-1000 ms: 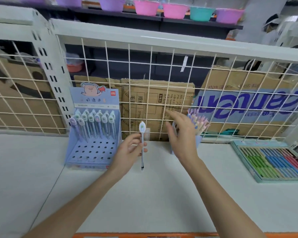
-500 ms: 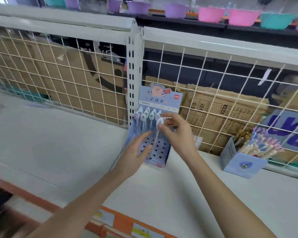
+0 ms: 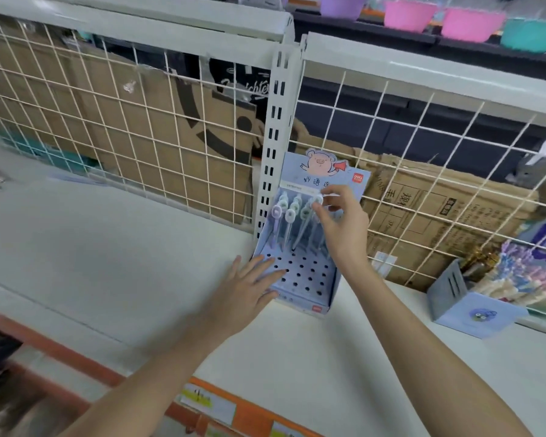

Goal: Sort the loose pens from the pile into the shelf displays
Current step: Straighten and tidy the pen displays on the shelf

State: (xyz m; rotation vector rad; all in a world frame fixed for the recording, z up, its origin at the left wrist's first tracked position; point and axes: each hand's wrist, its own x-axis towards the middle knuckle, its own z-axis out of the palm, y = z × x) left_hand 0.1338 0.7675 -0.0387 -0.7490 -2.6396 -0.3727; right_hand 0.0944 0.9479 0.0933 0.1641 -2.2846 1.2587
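A pale blue pen display [image 3: 300, 279] with a pig card on top stands on the white shelf [image 3: 108, 247] against the wire grid. Several pens with round tops stand in its back rows; the front holes hold nothing. My right hand [image 3: 341, 222] pinches the round white top of one pen [image 3: 318, 200] at the display's back row. My left hand [image 3: 249, 285] lies flat with straight fingers on the display's front left corner.
A second blue box [image 3: 473, 307] full of pastel pens stands on the shelf at the right. A white wire grid [image 3: 139, 137] backs the shelf, with cardboard boxes behind it. An upright slotted post [image 3: 275, 137] rises just behind the display. Coloured bowls [image 3: 470, 23] sit above.
The pen passed from my left hand to my right, which now holds it at the display's back row. My left hand came down flat on the display's front. The view swung left.
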